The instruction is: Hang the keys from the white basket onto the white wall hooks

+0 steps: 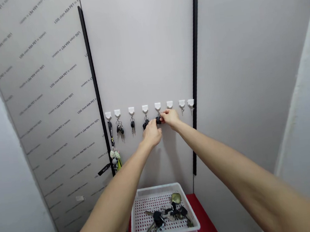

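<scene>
A row of white hooks is fixed to the pale cabinet panel. At the hook (157, 107) near the middle of the row, my right hand (171, 118) pinches a bunch of keys (158, 120) with black heads, close to its ring. My left hand (151, 134) is closed on the lower part of the same bunch, from the left; its fingertips are partly hidden. Just left of that hand, another bunch of black-headed keys (145, 125) hangs from its hook (145, 109), partly covered by my fingers.
Further left hang more keys (120, 130), a single set (132, 125) and a black strap with plush charms (115, 155). Small keys (182, 109) hang at the right. Below, a white perforated basket (134, 210) with several loose keys (158, 218) stands on a red surface (203, 218).
</scene>
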### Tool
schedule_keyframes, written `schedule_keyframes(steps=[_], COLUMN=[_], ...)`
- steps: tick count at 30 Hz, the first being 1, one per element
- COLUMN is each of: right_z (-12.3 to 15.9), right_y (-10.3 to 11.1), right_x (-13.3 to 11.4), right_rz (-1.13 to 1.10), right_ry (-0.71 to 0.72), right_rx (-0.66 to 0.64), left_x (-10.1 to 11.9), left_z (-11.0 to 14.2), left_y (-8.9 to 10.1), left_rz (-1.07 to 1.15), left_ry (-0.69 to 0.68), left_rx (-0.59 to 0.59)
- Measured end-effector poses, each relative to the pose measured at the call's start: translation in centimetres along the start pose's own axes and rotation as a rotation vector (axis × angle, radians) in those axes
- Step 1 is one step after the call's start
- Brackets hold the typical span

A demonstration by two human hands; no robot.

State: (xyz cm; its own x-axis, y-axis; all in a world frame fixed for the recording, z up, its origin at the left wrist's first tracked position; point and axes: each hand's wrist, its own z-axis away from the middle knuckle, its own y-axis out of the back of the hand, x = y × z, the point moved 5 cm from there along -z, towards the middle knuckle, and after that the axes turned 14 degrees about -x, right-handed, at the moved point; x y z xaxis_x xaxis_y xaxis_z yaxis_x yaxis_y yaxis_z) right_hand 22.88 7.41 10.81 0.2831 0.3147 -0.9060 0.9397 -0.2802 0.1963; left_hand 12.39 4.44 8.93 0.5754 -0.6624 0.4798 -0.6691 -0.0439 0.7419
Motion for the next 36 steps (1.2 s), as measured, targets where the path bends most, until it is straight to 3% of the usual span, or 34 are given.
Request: schedule_keyframes(steps=[4,8,10,14,17,22,30,33,36], right_z=[0.8,5.5,9.0,17.2,20.9,21.5,21.9,21.4,20.7], right_y=[0.7,0.8,-0.8,-6.0,-8.6,-9.7,-8.3,-7.8,-7.6], right_x=[1.1,4.9,8.6,16.0,18.7,19.6,19.7,19.8,20.4], right_rz=[0.092,0.214,0.270,0.429,0.631,0.893,0.900,0.739,0.356], right_ry=[0.065,0.139,0.072,-0.084,-0.074,-0.063,-0.110,-0.180,-0.370], right_rx=[0.044,0.075,-0.106,-0.650,-0.846,-0.807,-0.708,-0.703,-0.675], left_x=[-1.1,-4.4,-6.9,-11.2,-12.8,-13.5,-13.7,-13.2,-13.2], left_z=[2.5,7.9,11.2,17.3,19.8,20.5,20.7,20.5,20.5], left_y=[-1.0,-4.2,-6.7,-12.0,-14.4,-15.4,-15.2,-14.4,-13.4], left_rz=[0.017,0.035,0.042,0.027,-0.038,-0.083,-0.041,0.007,0.091], left_ry=[0.013,0.069,0.159,0.341,0.391,0.393,0.460,0.441,0.425], left_rx=[-0.036,-0.141,-0.271,-0.566,-0.660,-0.619,-0.574,-0.459,-0.268])
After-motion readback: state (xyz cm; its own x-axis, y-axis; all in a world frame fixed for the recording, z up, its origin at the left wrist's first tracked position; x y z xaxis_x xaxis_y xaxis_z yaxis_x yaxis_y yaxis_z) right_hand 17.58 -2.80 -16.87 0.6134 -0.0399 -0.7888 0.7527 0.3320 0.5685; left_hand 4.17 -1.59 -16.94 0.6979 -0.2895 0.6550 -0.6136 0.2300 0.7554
